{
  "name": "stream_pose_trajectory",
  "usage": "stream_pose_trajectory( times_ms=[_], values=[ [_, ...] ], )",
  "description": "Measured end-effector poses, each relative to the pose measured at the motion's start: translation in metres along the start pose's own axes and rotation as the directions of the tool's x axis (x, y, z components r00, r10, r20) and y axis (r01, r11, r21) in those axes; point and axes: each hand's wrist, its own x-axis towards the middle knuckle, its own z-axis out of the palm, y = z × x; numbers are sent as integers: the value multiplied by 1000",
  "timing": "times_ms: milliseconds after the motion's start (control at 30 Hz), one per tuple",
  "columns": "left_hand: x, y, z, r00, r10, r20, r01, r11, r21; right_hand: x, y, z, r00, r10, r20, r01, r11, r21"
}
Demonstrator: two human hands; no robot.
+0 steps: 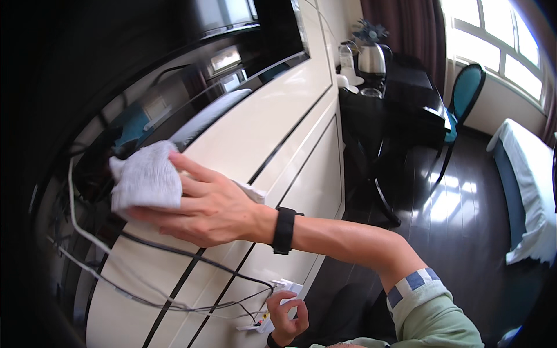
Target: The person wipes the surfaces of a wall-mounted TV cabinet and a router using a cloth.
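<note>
My right hand (209, 204), at left centre with a black band on its wrist, holds a folded white cloth (148, 178), slightly blurred. The cloth is in front of a glossy black panel (161, 104) with reflections; whether it touches the panel I cannot tell. Lower down, my left hand (287, 315) has curled fingers with a gap between them and nothing seen in them. It is beside a white box (293, 287) with plugs and red and yellow connectors, partly hidden by the fingers. Black and pale cables (187, 309) run from there across cream panels (270, 135).
A black wall-mounted screen (278, 35) is at the top. Beyond the cream panels, a dark desk (409, 87) bears a metal kettle (372, 58), a bottle (346, 56) and a plant (370, 31). A teal chair (468, 93) stands by the window; a white-covered bed (533, 174) is at right.
</note>
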Motion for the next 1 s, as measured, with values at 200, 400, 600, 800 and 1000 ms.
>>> stream_pose_trajectory(
  times_ms=[200, 400, 600, 800, 1000],
  values=[
    [21, -15, 38, 996, 81, 42, -81, 997, -10, -25, 32, -4, 997, -41, -62, 43, 999, 27],
    [17, -23, 39, 998, 22, 58, -21, 1000, -22, -34, 45, -7, 997, -12, -81, 11, 1000, -7],
    [24, -27, 62, 998, -63, -5, 63, 998, -10, -64, 115, -38, 992, 57, -109, -72, 989, -130],
    [31, -23, 104, 996, -68, -54, 71, 996, 59, -118, 203, -89, 971, 211, -112, -228, 959, -168],
    [40, -26, 131, 995, -97, 4, 95, 977, 190, -148, 266, -106, 952, 235, -196, -266, 952, -151]
  ],
)
